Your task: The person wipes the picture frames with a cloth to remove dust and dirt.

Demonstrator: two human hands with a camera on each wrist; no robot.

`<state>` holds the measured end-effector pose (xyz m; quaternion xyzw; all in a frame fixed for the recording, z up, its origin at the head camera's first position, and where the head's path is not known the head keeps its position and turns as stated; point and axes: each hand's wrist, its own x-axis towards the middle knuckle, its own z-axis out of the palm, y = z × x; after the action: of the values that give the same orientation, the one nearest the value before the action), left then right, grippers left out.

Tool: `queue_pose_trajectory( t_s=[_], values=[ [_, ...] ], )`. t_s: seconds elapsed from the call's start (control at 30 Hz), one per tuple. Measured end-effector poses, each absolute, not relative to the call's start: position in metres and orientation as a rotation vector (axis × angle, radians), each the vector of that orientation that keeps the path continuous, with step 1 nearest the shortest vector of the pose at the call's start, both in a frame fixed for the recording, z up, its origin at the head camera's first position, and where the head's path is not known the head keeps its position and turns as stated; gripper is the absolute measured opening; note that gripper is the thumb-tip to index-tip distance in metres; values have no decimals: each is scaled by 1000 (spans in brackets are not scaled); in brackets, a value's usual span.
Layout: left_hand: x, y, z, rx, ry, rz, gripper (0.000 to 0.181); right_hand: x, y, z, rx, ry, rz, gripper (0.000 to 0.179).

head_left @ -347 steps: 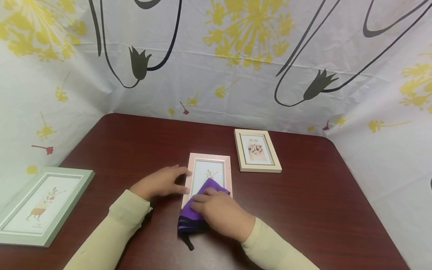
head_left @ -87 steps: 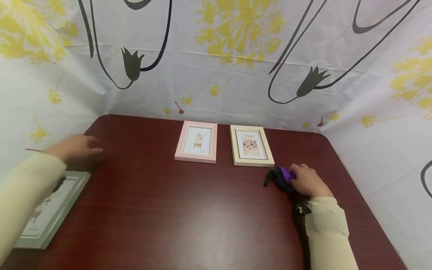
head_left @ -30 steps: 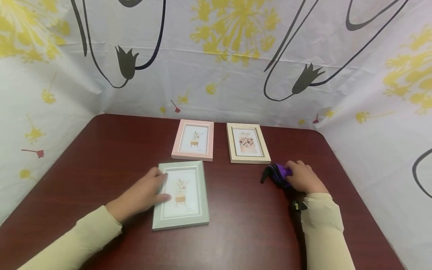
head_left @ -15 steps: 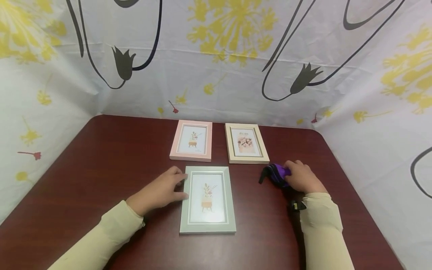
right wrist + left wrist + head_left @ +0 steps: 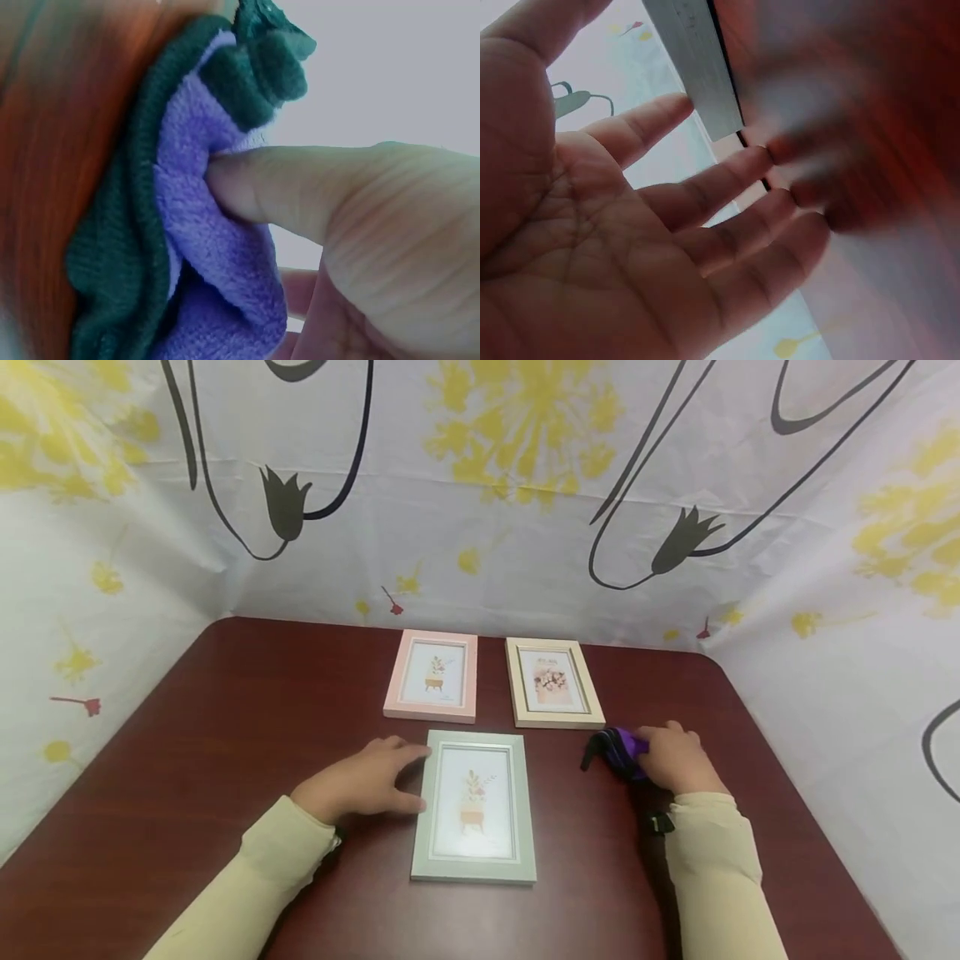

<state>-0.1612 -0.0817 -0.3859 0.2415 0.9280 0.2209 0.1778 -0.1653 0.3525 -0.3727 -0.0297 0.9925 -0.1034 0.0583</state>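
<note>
The light green picture frame (image 5: 474, 807) lies face up in the middle of the table. My left hand (image 5: 367, 781) is at its left side, with the thumb and a fingertip at the border. In the left wrist view, the fingers (image 5: 720, 247) are extended and the palm holds nothing; the frame's edge (image 5: 697, 67) shows beyond them. On the right of the table, my right hand (image 5: 678, 760) grips a bunched purple cloth (image 5: 624, 752) with dark trim. Seen from the right wrist, the thumb (image 5: 277, 180) presses into the fluffy cloth (image 5: 217, 202).
Behind the green frame, a pink picture frame (image 5: 393, 689) and a cream picture frame (image 5: 592, 693) lie side by side near the back edge of the dark red table (image 5: 285, 693). A white patterned sheet (image 5: 480, 510) surrounds the table at the back and sides.
The pink frame, wiped earlier with the purple cloth, has moved back beside the cream one. My left hand has brought the green frame from the far left to the middle. My right hand keeps the cloth.
</note>
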Motion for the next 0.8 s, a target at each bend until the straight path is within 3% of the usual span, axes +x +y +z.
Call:
queue_pose_trajectory(
  t_s=[0.3,0.53,0.8],
  values=[
    [-156,-71,-387,717,2633,610,72,-158,355,-360,-99,2995,-279,38],
    [-152,-74,-386,716,2628,623,75,-164,356,-371,-78,2958,-240,44],
    [-150,-81,-383,721,2618,628,78,-172,359,-373,-372,3088,-343,24]
  ],
)
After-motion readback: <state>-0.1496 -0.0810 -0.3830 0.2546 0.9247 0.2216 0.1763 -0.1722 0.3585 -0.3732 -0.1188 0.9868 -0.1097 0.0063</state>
